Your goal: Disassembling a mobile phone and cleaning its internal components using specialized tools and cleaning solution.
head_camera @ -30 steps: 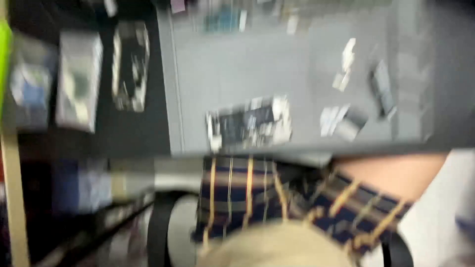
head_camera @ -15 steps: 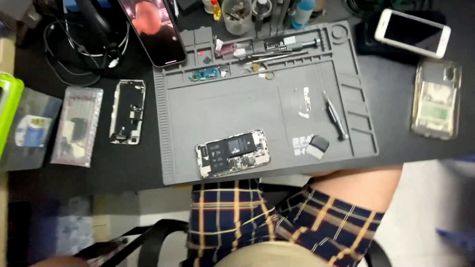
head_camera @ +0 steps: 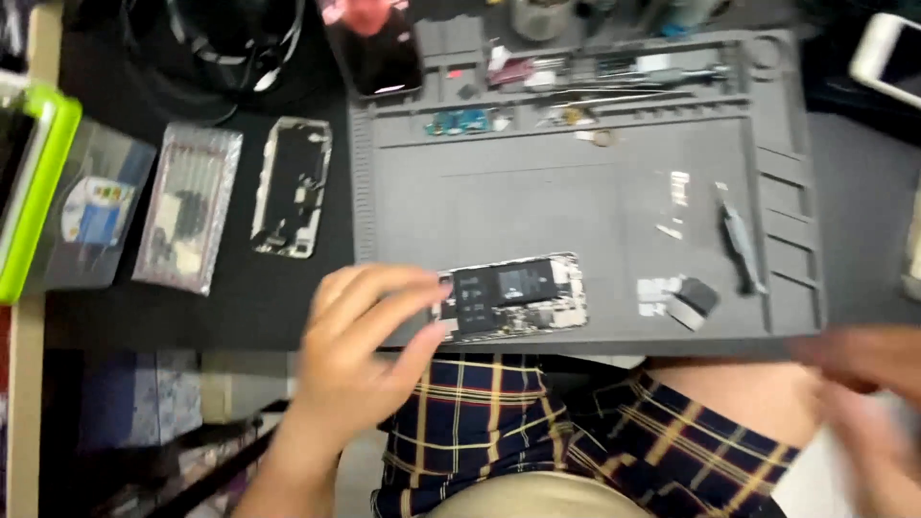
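Left hand (head_camera: 360, 345) fingers (head_camera: 422, 286) pinch the end of an opened phone (head_camera: 513, 297), its circuitry exposed; right hand (head_camera: 868, 403) is blurred, its grip unreadable.

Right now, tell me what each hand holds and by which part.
The left hand pinches the left end of the opened phone on the grey mat between thumb and fingers. The right hand is blurred; nothing can be made out in it.
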